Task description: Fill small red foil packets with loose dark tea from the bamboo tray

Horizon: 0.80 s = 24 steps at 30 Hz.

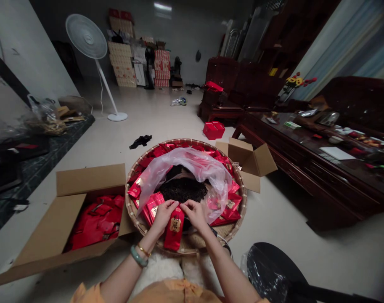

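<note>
Between my two hands hangs a red packet [174, 229] with a gold label and dark lettering. My left hand [164, 213] pinches its top edge at the left, and my right hand [194, 213] pinches the same edge at the right. Below and around them is a round woven bamboo tray [242, 202]. In its middle lies an open, whitish plastic bag [192, 162] of dark loose tea leaves [182, 190]. More red packets [231, 206] ring the bag, and several stand just left of my left hand.
An open cardboard box [49, 227] full of red packets stands left of the tray. Another open box [250, 162] is behind it at the right, near a dark wooden table [292, 160]. A black round seat [270, 269] is at lower right. A white fan [117, 116] stands farther back.
</note>
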Motion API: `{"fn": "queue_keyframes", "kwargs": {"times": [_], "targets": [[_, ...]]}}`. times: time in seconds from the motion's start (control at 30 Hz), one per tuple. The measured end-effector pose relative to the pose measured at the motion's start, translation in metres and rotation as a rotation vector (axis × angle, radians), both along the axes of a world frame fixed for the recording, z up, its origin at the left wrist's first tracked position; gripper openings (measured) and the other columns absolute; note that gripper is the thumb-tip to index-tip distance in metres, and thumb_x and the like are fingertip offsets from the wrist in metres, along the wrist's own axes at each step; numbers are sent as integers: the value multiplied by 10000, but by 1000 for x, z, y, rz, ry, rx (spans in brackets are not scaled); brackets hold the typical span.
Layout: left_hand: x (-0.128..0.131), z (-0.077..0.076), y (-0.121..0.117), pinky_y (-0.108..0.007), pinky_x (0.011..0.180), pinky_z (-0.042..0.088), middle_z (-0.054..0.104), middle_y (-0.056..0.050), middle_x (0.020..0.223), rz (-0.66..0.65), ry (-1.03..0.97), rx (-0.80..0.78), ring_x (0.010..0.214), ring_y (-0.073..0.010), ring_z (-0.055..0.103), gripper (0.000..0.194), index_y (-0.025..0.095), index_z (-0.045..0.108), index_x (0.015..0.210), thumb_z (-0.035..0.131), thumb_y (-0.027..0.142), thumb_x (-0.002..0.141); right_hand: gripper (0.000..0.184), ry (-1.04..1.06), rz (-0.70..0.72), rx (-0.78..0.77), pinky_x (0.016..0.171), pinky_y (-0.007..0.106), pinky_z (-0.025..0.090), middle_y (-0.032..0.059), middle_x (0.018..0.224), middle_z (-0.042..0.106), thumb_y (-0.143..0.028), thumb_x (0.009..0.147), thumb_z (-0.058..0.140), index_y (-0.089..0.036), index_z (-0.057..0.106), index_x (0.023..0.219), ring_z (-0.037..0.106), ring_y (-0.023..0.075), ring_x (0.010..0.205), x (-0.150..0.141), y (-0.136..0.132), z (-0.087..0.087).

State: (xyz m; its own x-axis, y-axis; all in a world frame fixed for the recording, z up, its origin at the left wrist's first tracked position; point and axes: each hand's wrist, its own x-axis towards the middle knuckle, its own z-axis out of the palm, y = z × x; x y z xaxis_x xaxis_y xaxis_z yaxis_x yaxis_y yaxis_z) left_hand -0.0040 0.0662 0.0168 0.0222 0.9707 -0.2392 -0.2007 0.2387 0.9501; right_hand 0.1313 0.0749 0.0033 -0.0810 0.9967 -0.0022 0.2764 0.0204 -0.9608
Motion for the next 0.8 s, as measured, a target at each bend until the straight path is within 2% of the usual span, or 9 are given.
{"fn": "queue_keyframes", "kwargs": {"times": [0.23,0.3,0.33,0.4,0.5,0.57,0.63,0.73,0.8], "targets": [[0,-6,3,-209,478,349,506,59,514,45,-77,-78,463,-87,446,394,146,544,619,707,504,590,438,196,6,-163,388,193,267,-58,459,422,-583,743,521,-170,516,596,367,73,405,2,-1,-7],[-2,-6,6,-220,498,373,528,53,519,69,-92,-85,475,-100,473,399,147,558,638,703,516,589,444,242,31,-213,351,184,259,-60,491,451,-608,757,491,-170,560,718,389,77,391,5,-4,-8],[-4,-6,9,-224,507,382,542,50,526,93,-90,-86,486,-106,488,399,146,569,649,703,517,588,428,262,65,-223,358,180,292,-55,533,492,-592,754,515,-174,581,816,433,85,418,6,-7,-7],[-7,-5,13,-225,522,396,585,32,567,142,-79,-91,527,-120,526,397,144,600,683,711,511,582,421,294,166,-216,464,194,419,-32,671,593,-501,710,636,-191,582,990,550,112,560,7,-14,-7],[-9,-4,19,-247,590,444,683,-46,770,118,-103,-98,679,-166,609,443,139,659,848,682,524,631,433,342,236,-207,718,268,499,8,862,667,-352,625,755,-187,607,997,620,154,783,4,-22,-9],[-8,-5,20,-277,659,472,687,-109,980,55,-130,-98,820,-197,632,511,150,647,1021,609,551,707,404,430,101,-190,744,283,507,22,896,676,-345,623,757,-174,616,962,629,161,797,1,-23,-14],[-8,-7,19,-289,704,478,634,-142,1145,43,-125,-87,921,-206,622,564,166,589,1159,535,566,764,399,571,-205,-144,632,264,523,16,847,671,-404,666,716,-175,589,967,630,146,701,2,-19,-21],[-10,-17,18,-275,709,476,590,-155,1219,94,-50,-62,960,-203,610,592,162,540,1226,494,558,789,397,802,-666,-40,485,226,504,-17,775,650,-477,731,637,-205,519,994,614,116,571,15,-8,-28],[-14,-25,18,-274,694,480,600,-155,1201,109,35,-41,946,-206,611,580,152,550,1211,503,537,780,373,928,-776,33,532,219,529,-29,776,653,-445,726,656,-215,498,974,639,109,615,31,0,-30]]}}
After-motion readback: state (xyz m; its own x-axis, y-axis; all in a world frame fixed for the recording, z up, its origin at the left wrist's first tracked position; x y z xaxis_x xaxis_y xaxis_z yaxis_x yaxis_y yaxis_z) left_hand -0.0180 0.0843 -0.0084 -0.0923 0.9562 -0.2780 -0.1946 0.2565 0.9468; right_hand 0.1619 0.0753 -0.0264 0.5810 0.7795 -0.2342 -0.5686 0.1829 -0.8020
